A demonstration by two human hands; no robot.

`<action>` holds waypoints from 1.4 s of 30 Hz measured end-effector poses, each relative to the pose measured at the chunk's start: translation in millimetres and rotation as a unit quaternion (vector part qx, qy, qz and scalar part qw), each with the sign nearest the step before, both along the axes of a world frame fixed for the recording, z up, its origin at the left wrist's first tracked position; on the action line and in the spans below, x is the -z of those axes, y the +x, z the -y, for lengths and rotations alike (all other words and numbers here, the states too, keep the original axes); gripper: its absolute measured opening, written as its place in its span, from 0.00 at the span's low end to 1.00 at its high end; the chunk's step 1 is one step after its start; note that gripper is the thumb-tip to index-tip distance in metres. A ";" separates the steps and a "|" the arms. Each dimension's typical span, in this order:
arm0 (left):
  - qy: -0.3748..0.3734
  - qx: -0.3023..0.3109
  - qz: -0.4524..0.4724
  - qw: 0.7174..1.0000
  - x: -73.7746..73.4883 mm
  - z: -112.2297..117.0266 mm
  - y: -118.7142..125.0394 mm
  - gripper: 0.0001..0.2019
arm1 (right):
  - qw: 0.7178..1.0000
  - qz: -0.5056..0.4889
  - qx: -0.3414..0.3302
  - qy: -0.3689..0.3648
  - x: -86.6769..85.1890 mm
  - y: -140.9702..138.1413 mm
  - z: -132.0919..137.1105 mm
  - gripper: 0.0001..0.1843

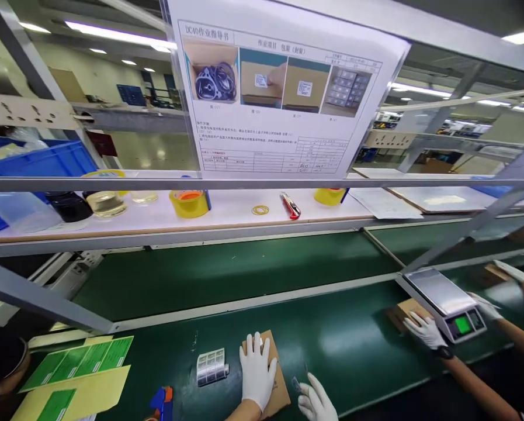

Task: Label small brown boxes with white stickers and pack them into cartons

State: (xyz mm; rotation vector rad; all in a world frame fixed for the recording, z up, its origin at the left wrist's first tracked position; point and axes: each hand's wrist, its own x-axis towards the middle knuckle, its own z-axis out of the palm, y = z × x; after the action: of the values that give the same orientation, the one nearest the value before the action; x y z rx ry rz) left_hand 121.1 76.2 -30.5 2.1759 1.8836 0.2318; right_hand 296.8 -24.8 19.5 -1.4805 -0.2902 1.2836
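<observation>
A small brown cardboard box (280,390) lies on the green surface in front of me. My left hand (257,374), in a white glove, rests flat on top of it with the fingers stretched out. To the right of the box is my right hand (316,400), gloved too, its thumb and a finger pinching a small greyish label (296,384). The label's printing is too small to read. Left of the box sits a curled strip of silvery labels (211,367).
Green-and-yellow sheets (80,362) lie at left, near a blue-and-orange tool (162,403). At right, a co-worker's gloved hand (426,330) touches another box (408,313) beside a scale (441,292). The shelf holds yellow tape (189,206) and a red cutter (291,206).
</observation>
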 end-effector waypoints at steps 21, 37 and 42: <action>0.073 0.026 -0.026 0.997 -41.1 0.9 0.3 0.24 | 0.990 0.110 -0.047 0.076 -45.6 -8.8 -16.2 0.42; 0.052 0.030 -0.070 0.996 -47.5 -6.6 14.9 0.26 | 0.825 0.537 -0.174 -0.036 -39.0 299.1 -144.7 0.47; 0.041 0.022 -0.083 0.995 -43.0 -8.0 19.9 0.26 | 0.817 0.536 -0.210 -0.026 -19.7 377.4 -188.6 0.53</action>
State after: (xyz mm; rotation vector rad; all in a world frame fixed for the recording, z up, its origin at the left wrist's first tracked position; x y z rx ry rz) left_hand 141.0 84.2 12.5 2.3554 1.9416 0.1251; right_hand 674.2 163.8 39.3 -2.1468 -1.3902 0.6160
